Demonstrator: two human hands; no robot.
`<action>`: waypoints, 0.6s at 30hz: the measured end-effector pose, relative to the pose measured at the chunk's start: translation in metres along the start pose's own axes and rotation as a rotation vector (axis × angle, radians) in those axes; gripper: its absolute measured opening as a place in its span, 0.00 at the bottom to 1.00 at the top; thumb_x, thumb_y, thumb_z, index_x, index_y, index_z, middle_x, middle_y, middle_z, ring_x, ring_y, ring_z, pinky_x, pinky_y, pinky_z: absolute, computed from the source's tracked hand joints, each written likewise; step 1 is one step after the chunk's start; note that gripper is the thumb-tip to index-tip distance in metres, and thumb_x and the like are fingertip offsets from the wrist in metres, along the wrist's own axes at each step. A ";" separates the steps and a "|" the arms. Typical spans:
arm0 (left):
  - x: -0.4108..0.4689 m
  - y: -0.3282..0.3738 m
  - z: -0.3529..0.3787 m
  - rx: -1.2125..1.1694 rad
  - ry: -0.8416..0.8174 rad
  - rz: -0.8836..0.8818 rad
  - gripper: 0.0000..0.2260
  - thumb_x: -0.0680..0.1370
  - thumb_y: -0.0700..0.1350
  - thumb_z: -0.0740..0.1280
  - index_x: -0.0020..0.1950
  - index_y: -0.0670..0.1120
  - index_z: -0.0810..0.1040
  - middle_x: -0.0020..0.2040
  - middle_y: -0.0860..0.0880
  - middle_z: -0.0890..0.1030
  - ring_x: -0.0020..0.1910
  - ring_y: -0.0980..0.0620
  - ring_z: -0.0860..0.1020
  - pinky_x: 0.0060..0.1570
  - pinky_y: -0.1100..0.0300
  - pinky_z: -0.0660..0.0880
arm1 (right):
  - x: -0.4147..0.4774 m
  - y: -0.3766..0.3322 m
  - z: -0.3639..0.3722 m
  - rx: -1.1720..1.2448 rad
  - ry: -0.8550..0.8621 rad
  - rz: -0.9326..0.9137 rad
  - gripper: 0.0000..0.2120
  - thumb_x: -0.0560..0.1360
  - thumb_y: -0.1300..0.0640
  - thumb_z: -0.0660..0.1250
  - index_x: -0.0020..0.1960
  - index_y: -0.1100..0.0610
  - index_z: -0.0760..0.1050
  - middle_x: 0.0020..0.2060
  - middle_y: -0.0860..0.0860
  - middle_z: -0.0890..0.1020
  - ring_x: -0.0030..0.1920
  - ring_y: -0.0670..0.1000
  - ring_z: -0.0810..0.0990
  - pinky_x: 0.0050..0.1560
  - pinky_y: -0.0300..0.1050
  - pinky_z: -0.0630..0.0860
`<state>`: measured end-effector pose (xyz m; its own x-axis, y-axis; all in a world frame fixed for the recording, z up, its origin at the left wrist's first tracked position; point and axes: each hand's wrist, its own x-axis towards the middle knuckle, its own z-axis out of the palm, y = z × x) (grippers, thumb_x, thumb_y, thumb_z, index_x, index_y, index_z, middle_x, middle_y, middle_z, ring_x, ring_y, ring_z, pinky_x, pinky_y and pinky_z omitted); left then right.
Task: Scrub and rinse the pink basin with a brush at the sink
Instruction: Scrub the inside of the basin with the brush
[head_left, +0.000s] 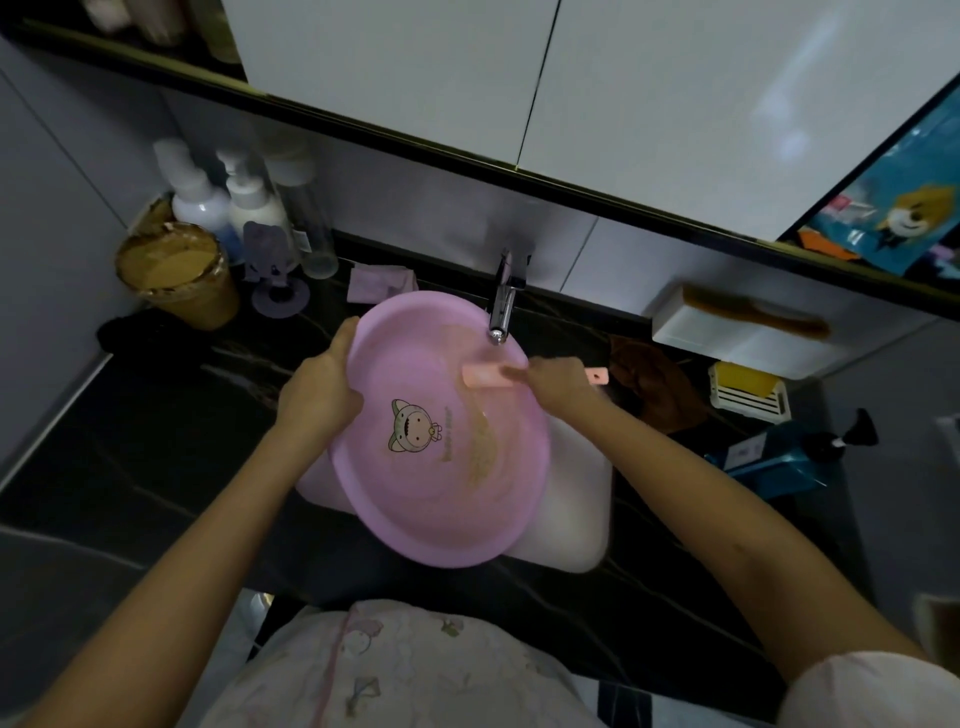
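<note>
Dark veined stone forms the tabletop (156, 441) around a white sink (576, 519), with bottles and a cup crowded at the far left corner. The pink basin (431, 493) sits across the sink, open side up. Its far rim lies under the faucet (503, 301) and its near rim juts over the sink's front edge, seemingly so that water can fall straight into it and any runoff stays in the sink. The left hand (319, 387) grips the basin's left rim, fingers curled over the edge, most likely to brace it against the push of scrubbing. The right hand (558, 384) is closed round the handle of the brush (485, 375) and holds its head on the basin's inner wall just below the faucet's spout. The brush's long axis runs side to side: the head points toward the person's left, into the basin, and the handle's end pokes out past the hand to the right. A brownish smear (483, 452) curves down the basin's right inner side, so scrubbing looks far from finished. Whether water is running cannot be told.
</note>
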<state>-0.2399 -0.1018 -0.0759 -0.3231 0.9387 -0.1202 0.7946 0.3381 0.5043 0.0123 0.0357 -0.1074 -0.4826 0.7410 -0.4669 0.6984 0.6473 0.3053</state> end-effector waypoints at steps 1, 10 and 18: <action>0.000 0.001 0.000 -0.005 0.000 -0.008 0.36 0.72 0.36 0.65 0.76 0.52 0.53 0.41 0.45 0.75 0.34 0.48 0.74 0.32 0.53 0.75 | -0.002 -0.002 0.002 0.002 -0.113 0.002 0.21 0.82 0.51 0.52 0.75 0.47 0.57 0.54 0.54 0.75 0.49 0.54 0.77 0.40 0.40 0.69; 0.000 -0.001 0.001 -0.026 -0.012 -0.022 0.36 0.73 0.36 0.65 0.76 0.52 0.52 0.43 0.45 0.74 0.35 0.49 0.74 0.32 0.54 0.73 | 0.005 -0.001 0.001 0.008 -0.146 0.001 0.19 0.82 0.47 0.52 0.72 0.48 0.62 0.56 0.54 0.76 0.51 0.54 0.79 0.42 0.42 0.68; -0.001 0.002 0.001 -0.032 0.009 -0.003 0.35 0.73 0.36 0.65 0.75 0.52 0.53 0.38 0.50 0.71 0.31 0.54 0.71 0.30 0.57 0.71 | 0.004 -0.004 0.004 0.036 -0.040 -0.019 0.23 0.82 0.48 0.54 0.76 0.48 0.56 0.58 0.56 0.75 0.53 0.56 0.78 0.45 0.46 0.72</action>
<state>-0.2379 -0.1019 -0.0755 -0.3304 0.9369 -0.1143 0.7765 0.3386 0.5314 0.0095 0.0353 -0.1135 -0.4747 0.7207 -0.5053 0.7083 0.6536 0.2668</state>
